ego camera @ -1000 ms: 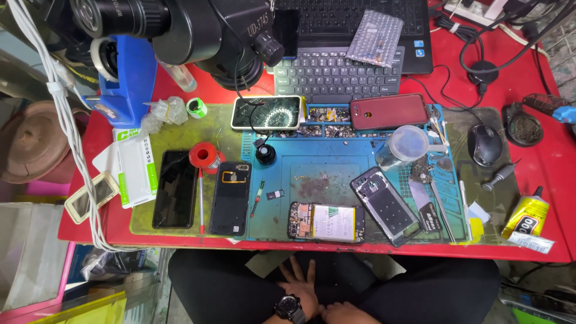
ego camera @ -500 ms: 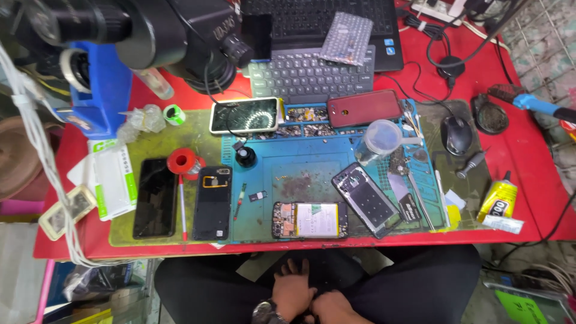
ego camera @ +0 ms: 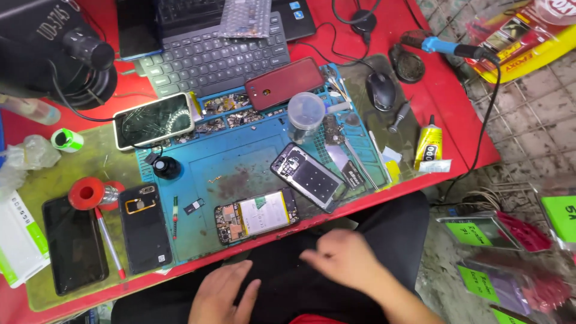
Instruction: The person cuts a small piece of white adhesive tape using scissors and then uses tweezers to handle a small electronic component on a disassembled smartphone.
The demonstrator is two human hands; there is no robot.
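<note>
My left hand [ego camera: 225,294] rests flat on my dark trousers below the red table's [ego camera: 462,144] front edge, fingers apart and holding nothing. My right hand [ego camera: 343,258] hovers over my lap a little right of it, blurred, fingers loosely spread and empty. Just above both hands, on the blue work mat [ego camera: 240,174], lies an opened phone [ego camera: 256,215] with its battery showing. A second opened phone [ego camera: 309,177] lies tilted to its right.
A cracked-screen phone [ego camera: 154,120], a red phone [ego camera: 284,83], two black phones [ego camera: 144,227], a red tape roll [ego camera: 87,193], a plastic cup [ego camera: 305,113], a mouse [ego camera: 381,90], a glue tube [ego camera: 428,146], a keyboard [ego camera: 216,57] and a microscope [ego camera: 57,54] crowd the table. Packets [ego camera: 510,240] lie on the floor at right.
The view has swung right and tilted, showing the floor at right. My hands have come apart from between my knees and spread over my lap, the right one moving rightward.
</note>
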